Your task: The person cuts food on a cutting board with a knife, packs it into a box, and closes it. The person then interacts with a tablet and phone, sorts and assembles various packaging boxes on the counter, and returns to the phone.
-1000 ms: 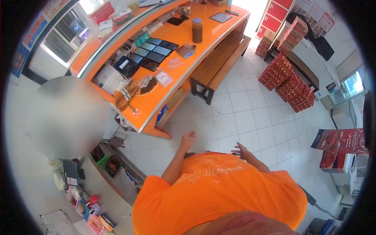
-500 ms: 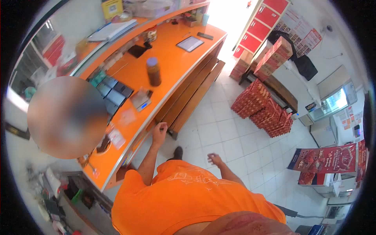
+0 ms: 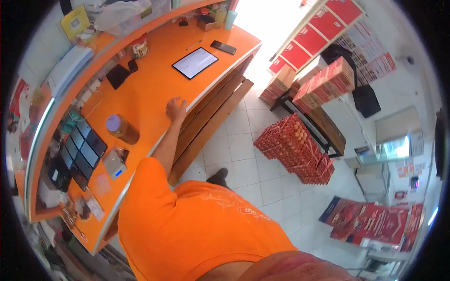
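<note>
My left hand (image 3: pixel 176 110) is over the front edge of the orange counter (image 3: pixel 154 98), empty, with its fingers apart. Beyond it a tablet (image 3: pixel 195 62) with a lit screen lies on the counter, a dark phone (image 3: pixel 223 47) just past it. A brown-filled jar with a purple lid (image 3: pixel 123 129) stands to the left of the hand. Several dark phones (image 3: pixel 84 149) lie in rows further left, beside a small scale (image 3: pixel 115 164). My right hand is out of sight.
A wooden bench (image 3: pixel 211 126) runs along the counter front. Stacked red egg trays (image 3: pixel 295 150) stand on the tiled floor (image 3: pixel 243 147) to the right, near cardboard boxes (image 3: pixel 326 84). Red lockers (image 3: pixel 309 40) are at the back; a red banner (image 3: pixel 365 220) is at lower right.
The view has moved along the counter towards the tablet. My left hand has come up from beside the bench to the counter edge. My right hand has left the view.
</note>
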The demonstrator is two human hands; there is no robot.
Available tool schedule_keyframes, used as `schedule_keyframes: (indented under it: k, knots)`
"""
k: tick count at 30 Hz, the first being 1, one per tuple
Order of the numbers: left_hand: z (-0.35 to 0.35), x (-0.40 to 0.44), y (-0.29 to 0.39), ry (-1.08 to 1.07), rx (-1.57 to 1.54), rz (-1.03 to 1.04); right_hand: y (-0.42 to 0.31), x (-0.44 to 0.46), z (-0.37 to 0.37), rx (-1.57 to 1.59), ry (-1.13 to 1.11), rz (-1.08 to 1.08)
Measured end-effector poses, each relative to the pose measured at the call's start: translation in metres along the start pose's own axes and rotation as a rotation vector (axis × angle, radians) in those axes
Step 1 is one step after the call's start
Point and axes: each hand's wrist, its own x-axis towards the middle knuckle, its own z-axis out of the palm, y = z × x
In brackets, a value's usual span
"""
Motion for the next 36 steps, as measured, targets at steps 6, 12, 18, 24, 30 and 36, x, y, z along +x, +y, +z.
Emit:
schedule_keyframes:
  k: [6,12,18,24,30,36]
  knots:
    - [0.077,0.073,-0.019,0.329,0.162,-0.102,-0.175,0.134,-0.135,-0.215,-0.065,-0.071]
    - [0.073,0.079,0.039,0.308,0.447,-0.261,-0.467,0.353,-0.256,-0.72,0.043,-0.967]
    - [0.088,0.087,0.023,0.376,0.496,-0.18,-0.811,0.266,-0.078,-0.506,0.329,-1.389]
    - [0.074,0.095,0.057,0.256,0.554,-0.306,-0.94,0.179,0.103,-0.77,0.076,-1.742]
    - [0.078,0.102,0.056,0.272,0.598,-0.326,-0.996,0.165,0.147,-1.226,-0.06,-1.51]
    - [0.078,0.105,0.055,0.305,0.594,-0.328,-1.021,0.178,0.159,-1.429,-0.075,-1.403]
